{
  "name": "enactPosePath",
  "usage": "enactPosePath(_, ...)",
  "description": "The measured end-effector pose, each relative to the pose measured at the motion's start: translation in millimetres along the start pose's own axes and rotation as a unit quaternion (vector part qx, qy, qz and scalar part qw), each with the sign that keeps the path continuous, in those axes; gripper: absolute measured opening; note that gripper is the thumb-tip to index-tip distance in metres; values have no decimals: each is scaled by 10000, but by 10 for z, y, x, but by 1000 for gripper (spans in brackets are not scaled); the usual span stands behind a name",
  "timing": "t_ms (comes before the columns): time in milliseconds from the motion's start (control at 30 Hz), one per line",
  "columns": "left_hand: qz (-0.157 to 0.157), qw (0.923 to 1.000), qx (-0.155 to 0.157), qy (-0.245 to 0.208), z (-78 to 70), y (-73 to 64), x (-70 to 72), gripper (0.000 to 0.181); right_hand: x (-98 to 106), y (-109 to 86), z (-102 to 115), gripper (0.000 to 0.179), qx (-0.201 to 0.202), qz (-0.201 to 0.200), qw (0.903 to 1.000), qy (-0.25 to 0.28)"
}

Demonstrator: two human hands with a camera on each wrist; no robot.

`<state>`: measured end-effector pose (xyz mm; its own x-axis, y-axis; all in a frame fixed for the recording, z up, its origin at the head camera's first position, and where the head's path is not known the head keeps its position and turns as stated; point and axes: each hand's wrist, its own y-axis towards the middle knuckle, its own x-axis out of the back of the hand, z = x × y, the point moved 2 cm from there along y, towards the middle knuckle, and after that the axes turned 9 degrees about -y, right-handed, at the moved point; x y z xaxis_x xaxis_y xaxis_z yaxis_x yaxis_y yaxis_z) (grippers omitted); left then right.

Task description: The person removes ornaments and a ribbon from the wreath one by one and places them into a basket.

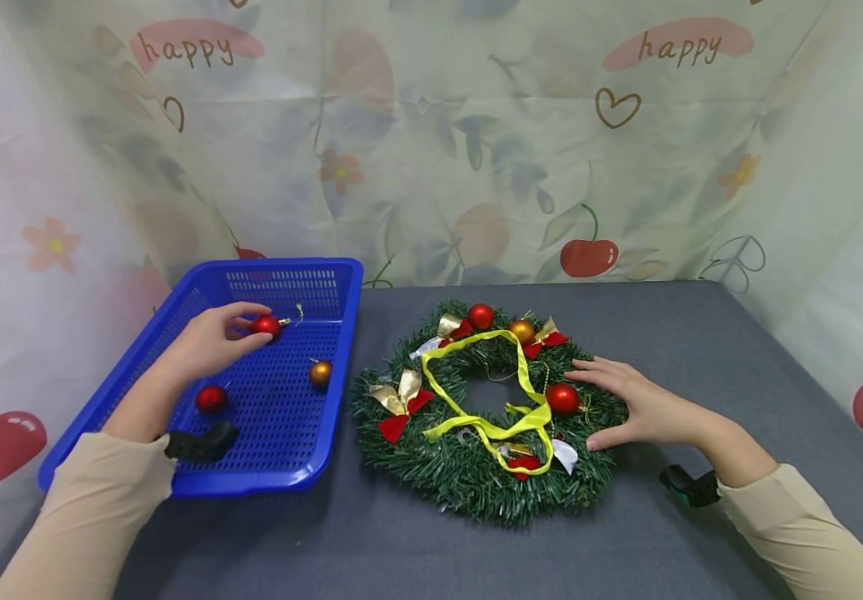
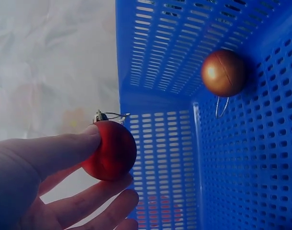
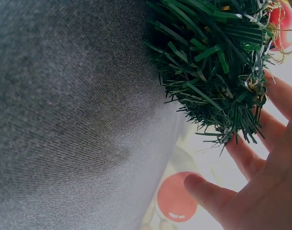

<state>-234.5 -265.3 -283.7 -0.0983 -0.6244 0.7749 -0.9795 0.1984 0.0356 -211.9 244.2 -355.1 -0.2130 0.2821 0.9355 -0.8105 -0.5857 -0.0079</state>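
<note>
Between thumb and fingers, my left hand (image 1: 210, 340) pinches a red Christmas bauble (image 1: 266, 326) above the blue basket (image 1: 337, 392). The bauble's cap and hanging loop show in the left wrist view, where the thumb (image 2: 64, 148) lies against its side. A green tinsel wreath (image 1: 431, 467) lies on the table, right of the basket. At the wreath's right side is my right hand (image 1: 641, 406), fingers spread and thumb apart, with fingertips against the greenery. Near those fingers sits a red bauble (image 1: 562, 399) on the wreath.
Inside the basket lie another red bauble (image 1: 211, 399) and a gold bauble (image 1: 320, 374). A yellow ribbon (image 1: 491, 429) is draped loosely over the wreath, which also bears bows (image 1: 401, 400) and more baubles. A printed curtain (image 1: 431, 150) hangs behind the grey table (image 1: 251, 550).
</note>
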Motion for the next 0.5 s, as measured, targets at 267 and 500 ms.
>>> enactPosePath(267, 93, 9998, 130, 139, 13, -17, 8, 45, -4, 2, -3, 83, 15, -23, 10000, -11)
enactPosePath(500, 214, 9992, 194, 270, 38, -11, -2, 45, 1, -1, 8, 83, 22, -34, 10000, 10)
